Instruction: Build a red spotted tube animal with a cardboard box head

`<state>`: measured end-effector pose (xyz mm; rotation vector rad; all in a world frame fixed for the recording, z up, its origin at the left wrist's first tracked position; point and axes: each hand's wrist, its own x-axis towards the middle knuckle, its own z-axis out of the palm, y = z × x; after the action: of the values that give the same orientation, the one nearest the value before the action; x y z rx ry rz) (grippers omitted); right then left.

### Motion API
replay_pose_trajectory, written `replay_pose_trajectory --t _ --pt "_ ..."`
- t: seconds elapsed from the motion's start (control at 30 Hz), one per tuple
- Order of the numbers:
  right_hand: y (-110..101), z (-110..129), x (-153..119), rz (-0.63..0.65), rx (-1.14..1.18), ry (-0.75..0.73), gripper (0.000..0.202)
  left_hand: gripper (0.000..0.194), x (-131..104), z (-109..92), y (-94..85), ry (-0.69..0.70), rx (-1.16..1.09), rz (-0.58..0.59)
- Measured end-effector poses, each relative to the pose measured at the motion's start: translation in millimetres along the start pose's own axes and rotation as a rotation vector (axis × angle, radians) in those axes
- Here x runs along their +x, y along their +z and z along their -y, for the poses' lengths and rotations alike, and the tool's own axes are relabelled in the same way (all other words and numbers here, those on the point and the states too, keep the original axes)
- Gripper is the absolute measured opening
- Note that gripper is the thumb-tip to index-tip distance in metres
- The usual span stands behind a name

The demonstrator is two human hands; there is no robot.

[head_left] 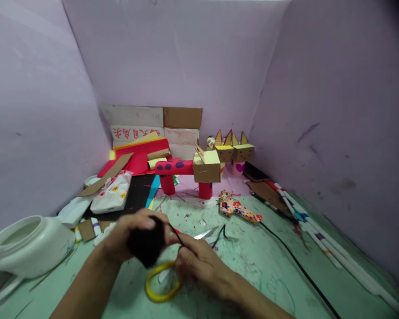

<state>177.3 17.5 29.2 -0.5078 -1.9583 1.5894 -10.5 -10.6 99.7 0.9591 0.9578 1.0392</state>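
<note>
While yellow scissor handle (158, 297) is lying five o'clock from black bundle (148, 243), left hand (125, 232) is clasping bundle, right hand (202, 266) is pinching dark strand (176, 234) at three o'clock; red figure (177, 167) is standing beyond at one o'clock.

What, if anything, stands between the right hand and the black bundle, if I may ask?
No separate object visibly does. Only blurred fingertips and a dark strand lie between the right hand and the black bundle, which the left hand holds. The yellow-handled scissors appear beneath, outside that gap.
</note>
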Motion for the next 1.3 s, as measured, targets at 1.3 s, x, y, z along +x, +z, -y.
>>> replay_pose_trajectory --t 1.3 --pt "-29 8 15 -0.313 1.061 0.599 0.019 0.035 22 39 5.9 0.598 0.962 -0.736"
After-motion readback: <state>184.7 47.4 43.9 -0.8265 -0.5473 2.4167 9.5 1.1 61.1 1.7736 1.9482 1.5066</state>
